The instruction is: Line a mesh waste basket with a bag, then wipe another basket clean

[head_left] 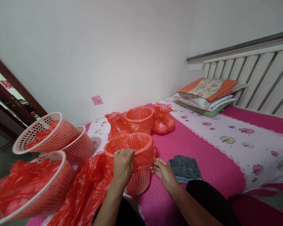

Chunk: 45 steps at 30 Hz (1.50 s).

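An orange mesh basket point(138, 182) stands upright on the pink bed, lined with a red plastic bag point(145, 157) folded over its rim. My left hand point(123, 166) is closed on the bag at the basket's near rim. My right hand point(163, 172) pinches the bag's edge on the basket's right side. A loose red plastic bag point(85, 191) lies crumpled to the left of the basket, by my left forearm.
Three tilted mesh baskets point(49, 135) with red bags stack at the left. Behind stands another orange basket point(140, 117) between two stuffed red bags point(163, 121). A grey cloth point(185, 168) lies by my right hand. Folded bedding point(207, 94) rests at the slatted headboard point(257, 81).
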{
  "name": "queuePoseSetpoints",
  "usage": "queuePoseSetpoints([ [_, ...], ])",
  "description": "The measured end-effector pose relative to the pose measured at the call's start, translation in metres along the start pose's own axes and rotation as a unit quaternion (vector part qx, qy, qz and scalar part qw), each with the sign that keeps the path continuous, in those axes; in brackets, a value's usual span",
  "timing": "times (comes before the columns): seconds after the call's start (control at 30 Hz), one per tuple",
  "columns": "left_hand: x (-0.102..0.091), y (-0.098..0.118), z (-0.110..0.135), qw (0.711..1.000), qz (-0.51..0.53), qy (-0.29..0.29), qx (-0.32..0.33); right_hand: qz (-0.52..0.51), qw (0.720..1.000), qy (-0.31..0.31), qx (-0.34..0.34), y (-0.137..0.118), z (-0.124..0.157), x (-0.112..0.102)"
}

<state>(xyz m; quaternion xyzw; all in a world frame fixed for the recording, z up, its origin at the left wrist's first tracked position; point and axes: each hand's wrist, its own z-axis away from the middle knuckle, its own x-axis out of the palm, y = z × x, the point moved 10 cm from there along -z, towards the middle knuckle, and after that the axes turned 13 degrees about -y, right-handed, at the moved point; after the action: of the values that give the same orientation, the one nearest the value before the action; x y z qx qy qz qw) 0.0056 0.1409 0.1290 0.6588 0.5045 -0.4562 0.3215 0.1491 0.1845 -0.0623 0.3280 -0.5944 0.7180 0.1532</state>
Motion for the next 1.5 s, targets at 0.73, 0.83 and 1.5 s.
queuePoseSetpoints([
  [0.73, -0.001, -0.004, 0.028, 0.999, 0.030, 0.022, 0.016, -0.024, 0.999, 0.036, -0.005, -0.007, -0.024, -0.019],
  [0.83, -0.001, -0.004, 0.030, 0.999, 0.031, 0.026, 0.022, -0.023, 1.000, 0.015, -0.013, -0.007, -0.026, -0.014],
  [1.5, -0.013, -0.007, 0.036, 0.997, 0.057, 0.044, 0.041, 0.281, 0.920, 0.087, -0.257, -0.105, -0.008, -0.017],
])
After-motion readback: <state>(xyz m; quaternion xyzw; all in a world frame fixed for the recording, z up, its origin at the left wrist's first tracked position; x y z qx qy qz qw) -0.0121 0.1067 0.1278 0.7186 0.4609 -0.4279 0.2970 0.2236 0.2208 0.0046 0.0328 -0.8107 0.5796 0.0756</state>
